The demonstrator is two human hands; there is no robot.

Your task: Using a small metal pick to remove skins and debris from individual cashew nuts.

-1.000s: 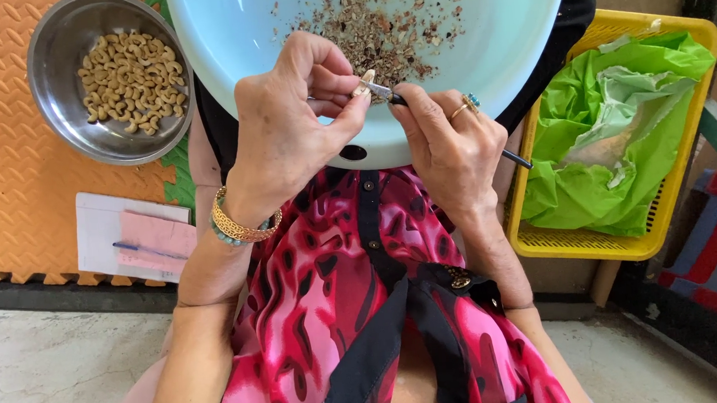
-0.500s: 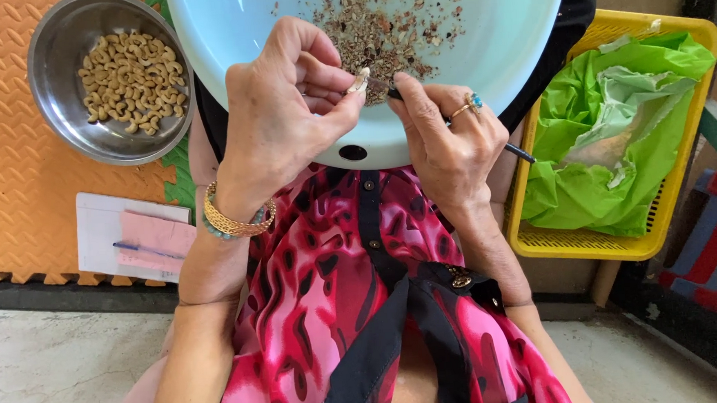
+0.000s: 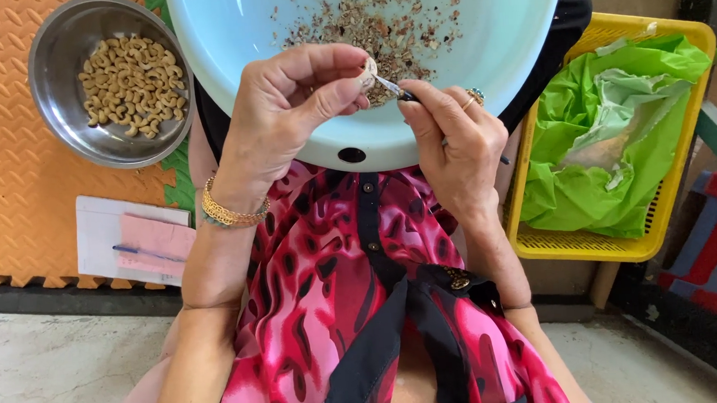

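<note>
Looking down past our red-and-black patterned dress (image 3: 323,310), we had both hands raised over the near rim of the wide pale-blue plastic basin (image 3: 243,36) resting on our lap. Our left hand (image 3: 288,107), with a gold bracelet (image 3: 230,212) at the wrist, was curled nearly closed, thumb and forefinger pinching a small pale cashew nut (image 3: 366,73) at its tip. Our right hand (image 3: 453,139), a ring on one finger, was closed around a thin dark-handled metal blade (image 3: 393,89), just to the right of the nut. The blade's long axis ran from our right fingers up and leftward, its point touching the nut, so the nut lay at the left hand's fingertips and barely left of the right hand; the left hand was the nearer. The nut's own long axis we could not tell.

Beyond the hands, brown shell flakes (image 3: 365,13) lay scattered in the basin. Farther left of the left hand stood a round steel bowl (image 3: 59,103) of peeled cashews (image 3: 131,82); right of the right hand, a yellow plastic basket (image 3: 671,234) lined with a green bag (image 3: 608,131).
</note>
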